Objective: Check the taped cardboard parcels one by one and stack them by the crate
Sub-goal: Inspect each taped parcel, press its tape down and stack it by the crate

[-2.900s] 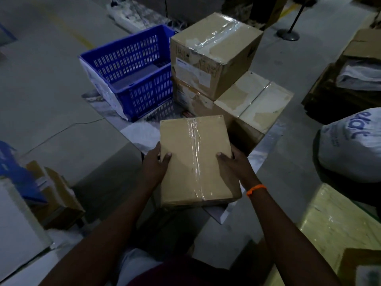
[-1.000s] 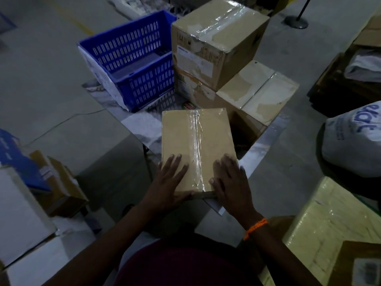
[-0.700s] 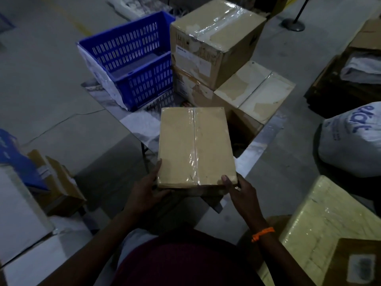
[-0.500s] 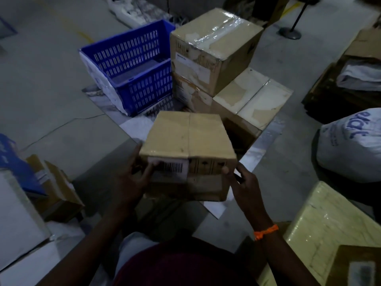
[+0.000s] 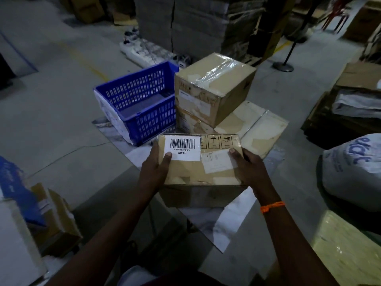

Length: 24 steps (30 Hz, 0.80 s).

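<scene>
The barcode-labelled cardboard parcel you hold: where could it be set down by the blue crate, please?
Free: the top of the low taped cardboard box, right of the taller taped box; grey floor left of the blue slotted crate. Crowded rightward: white sack, cardboard piles.

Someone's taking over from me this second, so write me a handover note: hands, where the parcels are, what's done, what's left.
The parcel is held up, barcode label facing the camera, in front of the blue crate.
Left hand: grips its left edge, thumb on the label.
Right hand: grips its right edge.
Done: top box stacked on lower box, right of the crate.
Left: finish checking this parcel, then stack it there.
</scene>
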Each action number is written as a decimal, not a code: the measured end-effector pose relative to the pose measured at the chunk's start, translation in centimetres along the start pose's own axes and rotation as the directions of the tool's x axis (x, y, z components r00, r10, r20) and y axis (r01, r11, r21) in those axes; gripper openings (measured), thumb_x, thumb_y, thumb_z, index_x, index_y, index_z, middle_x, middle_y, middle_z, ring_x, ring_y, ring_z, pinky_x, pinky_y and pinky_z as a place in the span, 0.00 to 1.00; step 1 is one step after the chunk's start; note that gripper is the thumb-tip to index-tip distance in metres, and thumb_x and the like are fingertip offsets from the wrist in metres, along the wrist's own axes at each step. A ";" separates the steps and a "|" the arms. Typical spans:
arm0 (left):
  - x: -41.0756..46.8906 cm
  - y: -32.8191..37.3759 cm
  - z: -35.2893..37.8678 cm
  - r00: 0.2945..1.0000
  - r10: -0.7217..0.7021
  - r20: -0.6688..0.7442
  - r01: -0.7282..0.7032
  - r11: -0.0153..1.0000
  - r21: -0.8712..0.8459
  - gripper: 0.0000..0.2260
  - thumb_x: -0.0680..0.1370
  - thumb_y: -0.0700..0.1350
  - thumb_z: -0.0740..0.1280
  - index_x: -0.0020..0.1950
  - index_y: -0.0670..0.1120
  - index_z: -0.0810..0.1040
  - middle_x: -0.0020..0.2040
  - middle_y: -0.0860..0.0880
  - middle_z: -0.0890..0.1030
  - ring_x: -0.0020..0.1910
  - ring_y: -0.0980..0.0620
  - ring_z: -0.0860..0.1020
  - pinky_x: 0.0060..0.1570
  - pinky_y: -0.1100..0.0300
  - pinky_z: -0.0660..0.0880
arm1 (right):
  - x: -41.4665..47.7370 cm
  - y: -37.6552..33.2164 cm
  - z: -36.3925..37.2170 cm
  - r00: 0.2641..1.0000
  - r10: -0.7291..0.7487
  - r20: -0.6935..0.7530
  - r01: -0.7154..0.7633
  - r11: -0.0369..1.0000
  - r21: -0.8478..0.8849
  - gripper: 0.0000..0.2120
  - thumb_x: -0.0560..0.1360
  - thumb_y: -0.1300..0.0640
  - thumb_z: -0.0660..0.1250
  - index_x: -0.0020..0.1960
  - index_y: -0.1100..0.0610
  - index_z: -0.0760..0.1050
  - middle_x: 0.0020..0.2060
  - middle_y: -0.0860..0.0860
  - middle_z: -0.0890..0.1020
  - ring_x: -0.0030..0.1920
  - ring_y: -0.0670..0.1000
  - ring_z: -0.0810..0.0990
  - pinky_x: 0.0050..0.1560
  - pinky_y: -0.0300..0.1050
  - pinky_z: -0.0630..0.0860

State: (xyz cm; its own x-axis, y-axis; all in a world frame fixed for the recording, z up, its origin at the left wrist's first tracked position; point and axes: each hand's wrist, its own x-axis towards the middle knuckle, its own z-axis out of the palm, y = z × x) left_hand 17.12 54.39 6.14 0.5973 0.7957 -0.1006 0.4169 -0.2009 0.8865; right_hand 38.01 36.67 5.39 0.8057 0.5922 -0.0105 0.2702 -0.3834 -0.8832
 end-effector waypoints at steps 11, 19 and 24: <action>2.2 1.2 0.5 0.831 0.338 0.443 -0.557 0.494 0.668 0.34 0.79 0.63 0.36 0.83 0.51 0.51 0.84 0.48 0.50 0.82 0.50 0.47 0.78 0.42 0.42 | -1.7 -3.3 4.2 0.884 -0.314 0.347 0.467 0.623 -0.627 0.39 0.81 0.36 0.39 0.82 0.58 0.57 0.82 0.57 0.60 0.82 0.54 0.56 0.80 0.53 0.49; 1.8 0.5 1.0 0.834 0.319 0.451 -0.552 0.461 0.695 0.32 0.81 0.61 0.35 0.83 0.51 0.51 0.83 0.48 0.51 0.82 0.50 0.49 0.80 0.43 0.47 | -2.4 -1.8 5.7 0.886 -0.387 0.255 0.445 0.555 -0.703 0.32 0.85 0.43 0.43 0.79 0.60 0.66 0.78 0.58 0.69 0.78 0.56 0.67 0.78 0.59 0.60; 2.7 0.9 0.7 0.827 0.294 0.479 -0.561 0.453 0.693 0.35 0.79 0.64 0.32 0.83 0.52 0.49 0.84 0.49 0.48 0.82 0.51 0.46 0.80 0.44 0.45 | -1.7 -2.1 5.7 0.888 -0.390 0.244 0.440 0.563 -0.700 0.32 0.85 0.42 0.42 0.79 0.59 0.66 0.78 0.57 0.68 0.79 0.56 0.66 0.79 0.59 0.60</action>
State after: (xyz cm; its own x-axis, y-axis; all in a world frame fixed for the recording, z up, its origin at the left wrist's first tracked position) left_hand 19.58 55.91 6.32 0.9446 0.3259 -0.0392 0.3280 -0.9334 0.1452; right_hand 33.04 40.47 4.64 0.4814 0.8482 0.2212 0.8752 -0.4514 -0.1738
